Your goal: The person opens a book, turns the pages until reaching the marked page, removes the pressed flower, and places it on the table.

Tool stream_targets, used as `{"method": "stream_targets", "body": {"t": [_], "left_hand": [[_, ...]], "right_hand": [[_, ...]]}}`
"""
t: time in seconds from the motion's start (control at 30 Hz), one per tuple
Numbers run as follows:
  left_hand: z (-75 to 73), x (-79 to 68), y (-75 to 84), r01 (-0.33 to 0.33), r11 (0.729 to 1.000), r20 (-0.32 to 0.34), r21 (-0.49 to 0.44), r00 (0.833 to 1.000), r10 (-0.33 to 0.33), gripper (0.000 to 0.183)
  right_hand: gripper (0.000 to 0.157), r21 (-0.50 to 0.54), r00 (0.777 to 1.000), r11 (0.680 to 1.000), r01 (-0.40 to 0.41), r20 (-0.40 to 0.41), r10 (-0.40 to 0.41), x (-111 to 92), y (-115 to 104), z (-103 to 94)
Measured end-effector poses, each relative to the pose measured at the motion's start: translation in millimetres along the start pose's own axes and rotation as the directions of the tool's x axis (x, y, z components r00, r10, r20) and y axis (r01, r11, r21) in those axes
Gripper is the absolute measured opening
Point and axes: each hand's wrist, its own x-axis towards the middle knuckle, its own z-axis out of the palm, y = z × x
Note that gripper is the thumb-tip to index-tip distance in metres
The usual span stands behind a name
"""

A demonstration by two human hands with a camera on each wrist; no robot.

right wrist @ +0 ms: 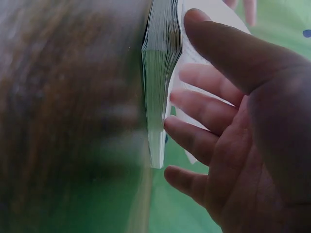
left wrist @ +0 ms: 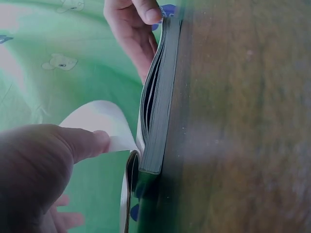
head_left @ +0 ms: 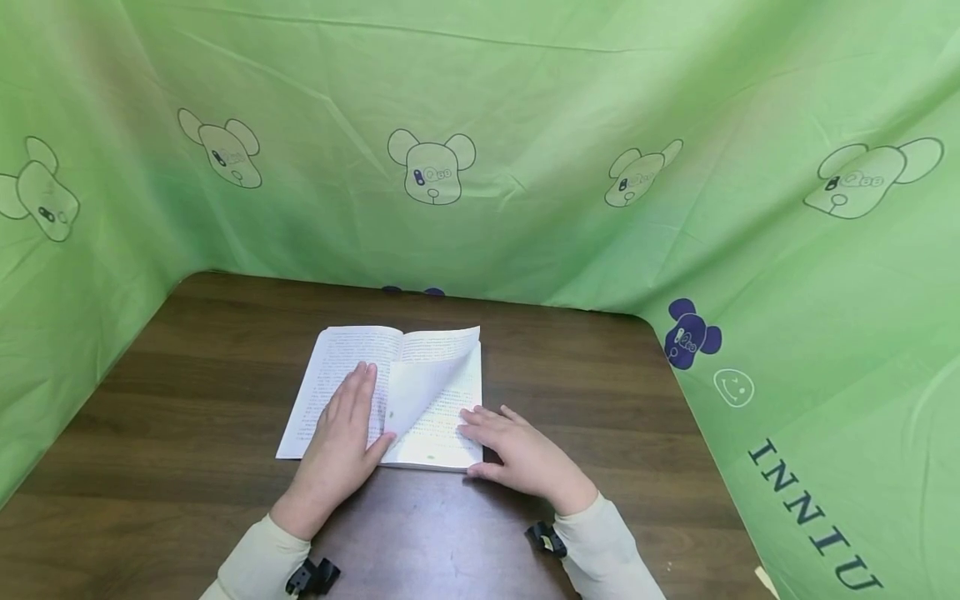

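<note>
An open book (head_left: 442, 450) with printed text lies on the table. One page (head_left: 420, 387) stands lifted and curls over from the right side, its upper right corner raised. My left hand (head_left: 341, 446) lies over the left page (head_left: 352, 350) with its fingers straight. Its thumb (left wrist: 90, 143) touches the curled page near the spine. On the book's right edge, my right hand (head_left: 525, 454) rests with extended fingers over the right page and its thumb at the lower corner. From the right wrist view, the fingers (right wrist: 209, 111) lie beside the thick page block (right wrist: 158, 82).
The dark wooden table (head_left: 187, 400) extends around the book. A green curtain (head_left: 525, 242) with bear-head prints hangs along its back and both sides. Each pale sleeve has a small black device (head_left: 546, 539) at the wrist.
</note>
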Motion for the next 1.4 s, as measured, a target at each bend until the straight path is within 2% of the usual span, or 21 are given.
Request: {"method": "stream_targets", "body": {"t": [0.2,0.4,0.5,0.7,0.87,1.03,1.4], "left_hand": [[-1.6,0.2,-1.2,-0.049,0.997,-0.027,0.052,0.998,0.051,0.115],[-2.4,0.6,-4.8,-0.133,0.985,-0.072,0.110,0.987,0.141,0.112],[-2.9,0.7,-5.4,-0.146,0.979,-0.042,0.146,0.987,0.153,0.106],[-1.2,-0.4,-3.6,-0.168,0.973,0.071,0.155,0.985,0.159,0.084],[-0.5,-2.0,-2.8,-0.154,0.979,0.108,0.136,0.984,0.140,0.069],[0.2,-3.3,-2.5,-0.132,0.985,0.174,0.109,0.978,0.112,0.064],[1.6,-4.0,-7.7,0.014,0.998,0.303,0.060,0.953,-0.031,0.056]], "right_hand": [[0.060,-0.001,1.000,1.000,-0.013,0.023,0.013,0.0,0.1,0.1],[0.058,-0.003,1.000,1.000,-0.015,0.024,0.015,0.3,1.1,2.0],[0.057,0.000,0.999,1.000,-0.023,0.025,0.023,0.7,0.2,1.3],[0.056,-0.001,0.999,0.999,-0.046,0.019,0.046,1.0,-0.1,2.6],[0.057,-0.002,0.998,0.998,-0.058,0.016,0.058,1.6,-0.9,2.4],[0.058,0.000,0.998,0.998,-0.064,0.015,0.064,2.2,-0.7,3.6],[0.054,0.009,0.998,0.998,-0.069,0.010,0.069,4.2,0.1,4.9]]}}
